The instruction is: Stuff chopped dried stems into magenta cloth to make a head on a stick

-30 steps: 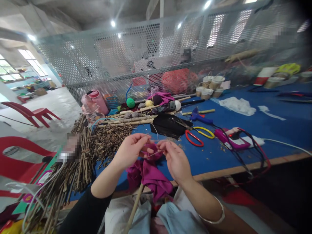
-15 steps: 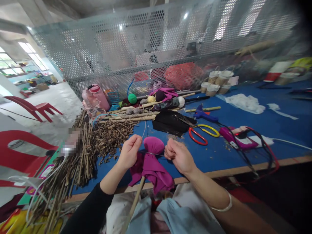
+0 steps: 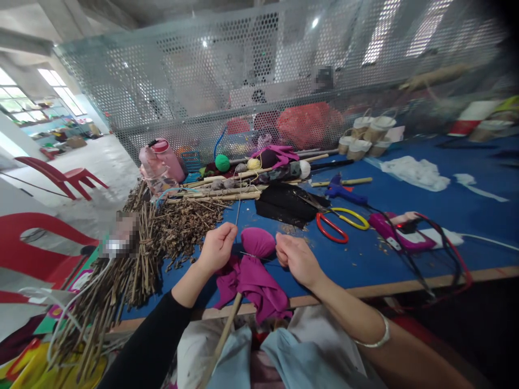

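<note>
A purple cloth [image 3: 265, 286] is gathered over a wooden stick [image 3: 225, 335], with a rounded knob [image 3: 258, 241] at its top and loose folds hanging below. Thin string [image 3: 248, 254] crosses the narrow neck under the knob. My left hand [image 3: 218, 247] is closed on one side of the neck, gripping the string, and a strand runs up from it across the table. On the other side, my right hand [image 3: 298, 259] is also closed on the string, close beside the knob. Both hands are raised just above the table's near edge.
Scissors with red and yellow handles [image 3: 333, 224] lie by black cloth [image 3: 286, 204]. A blue glue gun [image 3: 344, 190] and a purple power strip [image 3: 399, 232] are to the right. Dried stalks [image 3: 141, 259] cover the left side. A perforated metal screen [image 3: 178, 75] stands behind.
The purple knob has tipped slightly to the right and looks fuller. Both hands stay closed at about the same spacing, and the whole view has shifted a little.
</note>
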A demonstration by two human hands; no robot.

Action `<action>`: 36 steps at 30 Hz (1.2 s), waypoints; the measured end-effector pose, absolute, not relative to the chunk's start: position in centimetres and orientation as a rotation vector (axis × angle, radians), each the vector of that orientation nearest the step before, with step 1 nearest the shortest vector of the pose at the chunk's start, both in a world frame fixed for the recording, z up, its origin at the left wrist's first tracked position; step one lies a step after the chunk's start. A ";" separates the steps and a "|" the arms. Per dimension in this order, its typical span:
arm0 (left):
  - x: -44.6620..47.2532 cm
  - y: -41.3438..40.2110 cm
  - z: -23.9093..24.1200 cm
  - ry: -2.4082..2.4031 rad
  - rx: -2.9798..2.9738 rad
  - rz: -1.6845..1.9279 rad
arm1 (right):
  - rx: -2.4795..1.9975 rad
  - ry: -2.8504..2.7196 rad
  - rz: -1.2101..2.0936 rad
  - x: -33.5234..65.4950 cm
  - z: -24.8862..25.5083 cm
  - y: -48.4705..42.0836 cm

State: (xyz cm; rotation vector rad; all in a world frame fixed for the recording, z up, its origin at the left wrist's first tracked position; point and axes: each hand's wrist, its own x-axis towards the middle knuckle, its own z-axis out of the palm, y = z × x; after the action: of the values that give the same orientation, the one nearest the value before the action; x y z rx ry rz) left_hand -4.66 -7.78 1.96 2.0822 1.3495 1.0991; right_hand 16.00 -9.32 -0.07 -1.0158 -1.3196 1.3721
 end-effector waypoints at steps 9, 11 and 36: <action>-4.0 -7.3 0.6 1.305 1.981 0.992 | -1.201 -1.483 1.054 15.2 0.4 -8.6; -4.2 -7.5 0.7 1.237 2.038 0.976 | -1.252 -1.564 1.039 15.3 1.1 -8.6; -3.5 -9.4 2.0 1.393 1.747 0.507 | -1.287 -1.586 1.120 15.7 1.4 -8.7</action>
State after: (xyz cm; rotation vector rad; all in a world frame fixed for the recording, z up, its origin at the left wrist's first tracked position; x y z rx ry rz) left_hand -3.52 -9.41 2.00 1.7470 1.3927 0.5074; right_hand 15.66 -8.65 1.40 -1.2866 -1.5859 1.1198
